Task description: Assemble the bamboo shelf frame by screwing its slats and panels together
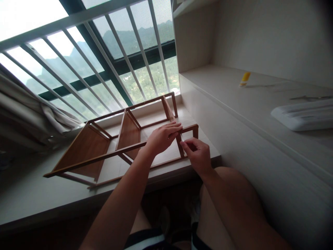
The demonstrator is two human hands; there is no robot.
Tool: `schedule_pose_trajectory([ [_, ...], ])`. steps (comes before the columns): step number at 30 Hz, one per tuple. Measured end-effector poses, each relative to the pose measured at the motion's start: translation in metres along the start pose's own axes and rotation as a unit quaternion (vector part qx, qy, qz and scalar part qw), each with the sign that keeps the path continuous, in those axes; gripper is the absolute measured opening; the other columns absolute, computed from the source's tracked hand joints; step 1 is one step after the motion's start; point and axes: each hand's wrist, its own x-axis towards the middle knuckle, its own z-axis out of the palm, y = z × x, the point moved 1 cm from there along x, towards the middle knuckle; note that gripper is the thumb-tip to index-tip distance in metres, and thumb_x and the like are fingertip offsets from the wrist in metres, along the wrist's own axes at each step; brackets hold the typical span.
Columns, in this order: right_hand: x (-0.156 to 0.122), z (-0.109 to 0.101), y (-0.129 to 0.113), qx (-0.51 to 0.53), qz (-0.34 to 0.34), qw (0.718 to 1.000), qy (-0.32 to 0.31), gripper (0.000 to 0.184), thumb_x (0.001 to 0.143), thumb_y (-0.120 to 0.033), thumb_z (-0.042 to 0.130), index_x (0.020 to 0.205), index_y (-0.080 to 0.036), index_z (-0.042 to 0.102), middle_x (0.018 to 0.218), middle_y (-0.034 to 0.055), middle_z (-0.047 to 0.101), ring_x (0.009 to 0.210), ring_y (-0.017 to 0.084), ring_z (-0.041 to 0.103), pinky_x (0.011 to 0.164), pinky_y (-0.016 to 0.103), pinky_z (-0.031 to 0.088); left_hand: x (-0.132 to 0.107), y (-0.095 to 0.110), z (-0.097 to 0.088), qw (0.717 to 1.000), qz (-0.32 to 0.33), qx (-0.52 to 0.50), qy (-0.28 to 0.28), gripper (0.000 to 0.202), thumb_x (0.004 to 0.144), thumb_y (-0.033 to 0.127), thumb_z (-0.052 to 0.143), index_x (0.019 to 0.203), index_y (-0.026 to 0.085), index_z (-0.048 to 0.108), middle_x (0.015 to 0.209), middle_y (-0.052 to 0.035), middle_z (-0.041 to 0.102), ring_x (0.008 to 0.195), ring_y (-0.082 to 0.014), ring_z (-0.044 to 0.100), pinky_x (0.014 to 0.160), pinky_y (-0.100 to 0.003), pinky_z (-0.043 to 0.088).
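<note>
A brown wooden shelf frame (128, 133) lies on its side on the pale window ledge, its shelf boards standing upright between the rails. My left hand (163, 134) rests over the upper near rail, fingers stretched out along the corner beside the right-hand board. Just right of it, my right hand (197, 152) is closed in a pinch against the outer side of that end board. A thin, light-coloured sliver shows at its fingertips, too small to name. The thumb and forefinger hide the rest of it.
A white railing (78, 21) and window stand behind the ledge (28, 198), with a curtain (28, 114) at left. On the raised desk surface (215, 81) at right are a yellow-and-white tube (245, 79), a white package (304, 114) and a thin dark tool (309, 98).
</note>
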Motion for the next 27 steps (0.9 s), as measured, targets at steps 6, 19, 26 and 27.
schedule_pose_trajectory([
  [6, 0.0, -0.0002, -0.0001, -0.003, 0.002, 1.0, 0.009, 0.024, 0.086, -0.041, 0.062, 0.073, -0.021, 0.066, 0.064, 0.0007, 0.062, 0.057, 0.015, 0.054, 0.059, 0.029, 0.044, 0.0004, -0.0004, 0.0, 1.0, 0.002, -0.002, 0.002, 0.036, 0.094, 0.028, 0.047, 0.127, 0.029, 0.062, 0.133, 0.0002, 0.061, 0.133, -0.0198, 0.048, 0.11, -0.039, 0.042],
  [19, 0.0009, -0.0006, 0.0021, -0.015, -0.006, 1.0, -0.002, 0.025, 0.086, -0.041, 0.062, 0.072, -0.021, 0.066, 0.064, 0.0003, 0.061, 0.056, 0.014, 0.052, 0.058, 0.028, 0.042, 0.0005, 0.0002, -0.0002, 1.0, -0.003, 0.0, -0.002, 0.036, 0.094, 0.028, 0.047, 0.126, 0.03, 0.063, 0.134, 0.0008, 0.06, 0.133, -0.0204, 0.047, 0.111, -0.04, 0.042],
  [26, 0.0002, -0.001, 0.004, -0.009, 0.016, 1.0, 0.015, 0.027, 0.084, -0.045, 0.065, 0.073, -0.02, 0.065, 0.064, 0.0003, 0.061, 0.057, 0.014, 0.051, 0.058, 0.028, 0.042, 0.0005, -0.0003, -0.0002, 1.0, 0.002, 0.002, -0.002, 0.036, 0.095, 0.029, 0.046, 0.127, 0.028, 0.062, 0.134, -0.0001, 0.06, 0.133, -0.0202, 0.047, 0.111, -0.039, 0.042],
  [27, 0.0002, -0.0013, 0.0041, -0.008, 0.021, 0.999, 0.024, 0.027, 0.083, -0.046, 0.066, 0.073, -0.021, 0.064, 0.063, -0.0002, 0.06, 0.056, 0.014, 0.051, 0.057, 0.028, 0.041, 0.0005, -0.0004, -0.0002, 1.0, 0.001, 0.002, -0.002, 0.036, 0.095, 0.029, 0.046, 0.127, 0.028, 0.062, 0.134, -0.0001, 0.06, 0.133, -0.0203, 0.047, 0.111, -0.039, 0.042],
])
